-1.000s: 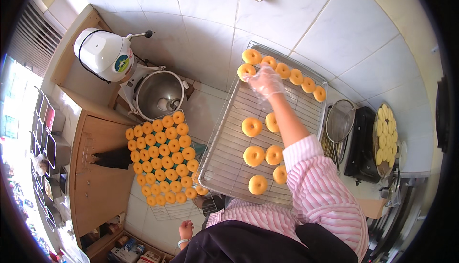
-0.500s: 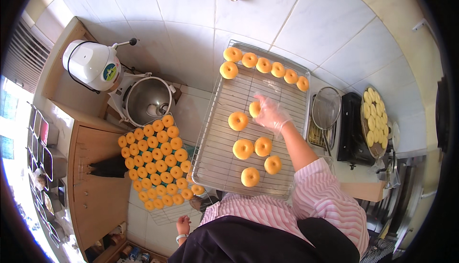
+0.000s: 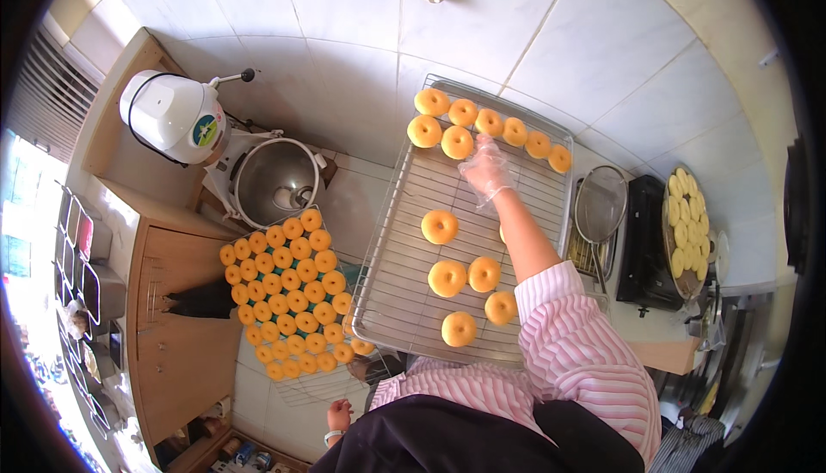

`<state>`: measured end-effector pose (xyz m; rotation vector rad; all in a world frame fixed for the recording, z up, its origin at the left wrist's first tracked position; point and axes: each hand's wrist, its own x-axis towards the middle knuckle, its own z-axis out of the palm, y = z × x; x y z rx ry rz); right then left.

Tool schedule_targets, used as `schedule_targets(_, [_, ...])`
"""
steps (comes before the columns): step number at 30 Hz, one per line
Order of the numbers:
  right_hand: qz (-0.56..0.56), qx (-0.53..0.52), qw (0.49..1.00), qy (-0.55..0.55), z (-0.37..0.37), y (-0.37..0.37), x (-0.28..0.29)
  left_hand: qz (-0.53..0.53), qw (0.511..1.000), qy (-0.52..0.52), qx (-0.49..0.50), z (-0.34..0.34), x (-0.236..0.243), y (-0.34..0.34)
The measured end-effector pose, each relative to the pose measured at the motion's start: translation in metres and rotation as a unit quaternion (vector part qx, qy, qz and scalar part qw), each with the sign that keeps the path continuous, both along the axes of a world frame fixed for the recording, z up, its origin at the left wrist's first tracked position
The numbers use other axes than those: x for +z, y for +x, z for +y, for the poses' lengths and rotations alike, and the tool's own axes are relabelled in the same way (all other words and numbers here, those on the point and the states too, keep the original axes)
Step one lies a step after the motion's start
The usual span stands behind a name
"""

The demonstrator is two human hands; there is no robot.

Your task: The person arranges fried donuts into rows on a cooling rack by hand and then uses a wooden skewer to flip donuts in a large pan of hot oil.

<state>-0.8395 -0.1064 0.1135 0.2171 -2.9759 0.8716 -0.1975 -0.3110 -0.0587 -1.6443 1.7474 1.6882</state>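
My right hand [image 3: 487, 169], in a clear plastic glove, reaches over a wire rack [image 3: 391, 241] set on a large metal tray. Its fingers close at the right and near edge of a golden ring doughnut [image 3: 458, 142], which sits in the second row from the back. A full row of doughnuts lies along the rack's far edge, with another doughnut [image 3: 424, 132] to the left of mine. Several loose doughnuts [image 3: 447, 278] are spread over the nearer part; my forearm partly hides one. My bare left hand [image 3: 339, 414] hangs low by my body, fingers loosely apart, nothing seen in it.
At the left, a second rack [image 3: 297, 279] is crowded with doughnuts. Behind it stands a white stand mixer [image 3: 176, 120] with a steel bowl [image 3: 275, 182]. To the right are a mesh strainer [image 3: 600, 206], a black stove [image 3: 638, 245] and a round tray of pale dough rings [image 3: 686, 232].
My right hand has moved away from me, bringing a doughnut from the rack's middle into the second row. A doughnut now shows partly beside my forearm. The view has shifted slightly.
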Motion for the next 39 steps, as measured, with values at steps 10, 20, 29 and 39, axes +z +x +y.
schedule_targets(10, [-0.114, 0.007, 0.993, 0.031, 0.081, 0.043, 0.059, 0.016, 0.999, -0.006, -0.037, -0.020, -0.001, -0.026])
schedule_targets(20, [-0.125, 0.049, 0.991, 0.022, 0.079, 0.087, 0.045, 0.017, 0.997, 0.016, -0.073, -0.012, -0.024, -0.030])
schedule_targets(29, [-0.025, -0.064, 0.997, 0.037, 0.033, 0.000, 0.042, -0.009, 0.999, -0.007, -0.045, -0.019, 0.021, -0.036])
schedule_targets(39, [-0.126, 0.038, 0.991, -0.022, 0.049, 0.062, 0.036, -0.005, 0.999, 0.039, -0.026, -0.016, -0.007, -0.020])
